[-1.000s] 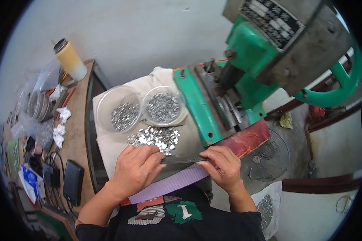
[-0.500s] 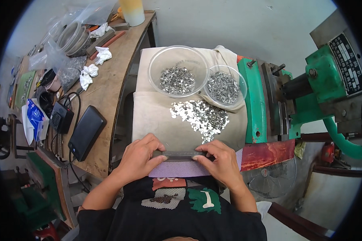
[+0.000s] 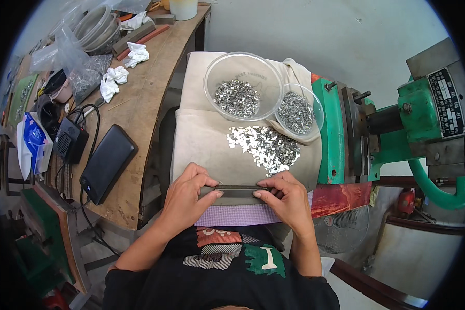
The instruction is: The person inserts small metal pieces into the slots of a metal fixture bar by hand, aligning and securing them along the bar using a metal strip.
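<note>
A long, narrow dark metal bar (image 3: pixel 238 192) is held level above the near edge of a beige cloth (image 3: pixel 199 137). My left hand (image 3: pixel 188 195) pinches its left end between thumb and fingers. At the right end, my right hand (image 3: pixel 288 199) grips it the same way. A thin lighter line runs along the bar's upper edge; details there are too small to make out. Just beyond lies a loose pile of small shiny metal pieces (image 3: pixel 271 149). Behind the pile stand a large clear plastic tub (image 3: pixel 272 77) and a smaller one (image 3: pixel 321 111), both partly filled with similar small pieces.
A green press machine (image 3: pixel 330 139) stands close on the right. On the wooden bench (image 3: pixel 139 111) at left lie a black power bank (image 3: pixel 108 163), cables, crumpled tissues (image 3: pixel 137 54) and plastic bags. Purple checked cloth (image 3: pixel 232 216) hangs over my lap. A fan (image 3: pixel 343 227) sits low at right.
The bar has tilted: a row of small marks or pieces along its face showed earlier, and now a thin edge line shows. Both hands keep their grip. The whole view has shifted slightly.
</note>
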### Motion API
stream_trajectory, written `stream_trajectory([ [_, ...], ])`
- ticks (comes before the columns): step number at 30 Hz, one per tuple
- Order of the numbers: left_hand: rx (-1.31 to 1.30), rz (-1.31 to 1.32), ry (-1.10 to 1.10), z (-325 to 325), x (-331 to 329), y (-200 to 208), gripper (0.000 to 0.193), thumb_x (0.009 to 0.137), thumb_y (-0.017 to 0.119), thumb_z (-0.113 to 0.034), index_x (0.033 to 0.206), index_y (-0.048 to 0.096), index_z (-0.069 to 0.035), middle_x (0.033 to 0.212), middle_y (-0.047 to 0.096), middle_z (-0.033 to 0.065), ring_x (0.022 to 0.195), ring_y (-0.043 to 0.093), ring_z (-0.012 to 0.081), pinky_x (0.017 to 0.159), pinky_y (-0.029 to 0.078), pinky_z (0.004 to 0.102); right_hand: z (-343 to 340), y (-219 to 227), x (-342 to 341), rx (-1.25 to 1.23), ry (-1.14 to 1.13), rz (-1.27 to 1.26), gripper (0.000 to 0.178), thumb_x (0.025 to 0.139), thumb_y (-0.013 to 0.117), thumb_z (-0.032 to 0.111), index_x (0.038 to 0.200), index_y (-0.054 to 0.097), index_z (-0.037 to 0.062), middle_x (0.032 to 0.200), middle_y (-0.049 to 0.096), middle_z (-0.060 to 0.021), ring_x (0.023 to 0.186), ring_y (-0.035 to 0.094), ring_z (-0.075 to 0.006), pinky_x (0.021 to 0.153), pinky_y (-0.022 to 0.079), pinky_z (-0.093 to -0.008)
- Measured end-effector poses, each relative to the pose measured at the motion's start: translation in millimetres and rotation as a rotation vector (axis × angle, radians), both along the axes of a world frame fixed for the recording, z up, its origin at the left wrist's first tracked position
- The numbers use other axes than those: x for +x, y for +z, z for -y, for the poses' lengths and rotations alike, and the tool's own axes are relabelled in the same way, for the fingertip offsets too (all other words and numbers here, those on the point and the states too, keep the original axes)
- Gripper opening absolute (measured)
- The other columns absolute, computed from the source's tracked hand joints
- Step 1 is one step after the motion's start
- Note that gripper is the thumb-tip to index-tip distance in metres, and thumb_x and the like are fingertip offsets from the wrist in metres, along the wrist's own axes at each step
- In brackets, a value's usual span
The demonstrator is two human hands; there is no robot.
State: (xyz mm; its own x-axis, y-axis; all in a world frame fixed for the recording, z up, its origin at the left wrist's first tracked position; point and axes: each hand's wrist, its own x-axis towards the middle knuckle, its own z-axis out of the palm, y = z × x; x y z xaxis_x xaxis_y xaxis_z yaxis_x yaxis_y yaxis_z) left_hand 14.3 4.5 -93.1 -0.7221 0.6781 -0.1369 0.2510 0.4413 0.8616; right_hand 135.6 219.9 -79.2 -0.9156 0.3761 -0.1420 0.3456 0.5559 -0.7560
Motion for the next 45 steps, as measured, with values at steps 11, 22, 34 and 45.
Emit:
stream_trajectory([
  [11, 0.108, -0.303, -0.159, 10.9, 7.6, -12.7, 0.025, 0.078, 0.077, -0.012, 0.098, 0.064, -0.006, 0.098, 0.063, 0.0084, 0.090, 0.060, 0.0300, 0.080, 0.048, 0.0393, 8.8, -14.0, 20.6, 0.035, -0.007, -0.165, 0.027, 0.070, 0.086, 0.006, 0.094, 0.074, 0.0011, 0.091, 0.067, -0.0071, 0.082, 0.066, -0.0164, 0.070, 0.052, -0.0267],
  [22, 0.093, -0.277, -0.155, 8.2, 3.9, -3.6, 0.022, 0.078, 0.076, -0.011, 0.098, 0.067, -0.005, 0.096, 0.065, 0.0083, 0.085, 0.062, 0.0288, 0.073, 0.051, 0.0379, 10.0, -10.6, 17.8, 0.074, 0.015, -0.218, 0.026, 0.070, 0.085, 0.006, 0.093, 0.074, 0.0021, 0.089, 0.069, -0.0091, 0.081, 0.066, -0.0227, 0.068, 0.053, -0.0322],
  [34, 0.019, -0.182, -0.189, 0.7, -1.5, 8.0, 0.024, 0.076, 0.077, -0.003, 0.099, 0.069, -0.001, 0.094, 0.067, 0.0112, 0.083, 0.066, 0.0264, 0.072, 0.054, 0.0341, 15.7, -9.2, 18.7, 0.060, -0.066, -0.184, 0.026, 0.072, 0.083, 0.009, 0.095, 0.073, 0.0043, 0.088, 0.065, -0.0085, 0.082, 0.064, -0.0267, 0.068, 0.052, -0.0367],
  [45, 0.059, -0.487, -0.246, 1.6, 5.1, 2.9, 0.025, 0.072, 0.077, -0.004, 0.095, 0.068, -0.003, 0.093, 0.067, 0.0093, 0.082, 0.064, 0.0288, 0.071, 0.052, 0.0384, 20.7, -13.9, 23.5, 0.175, -0.069, -0.235, 0.030, 0.066, 0.087, 0.005, 0.093, 0.074, 0.0031, 0.089, 0.068, -0.0094, 0.081, 0.066, -0.0230, 0.068, 0.053, -0.0312],
])
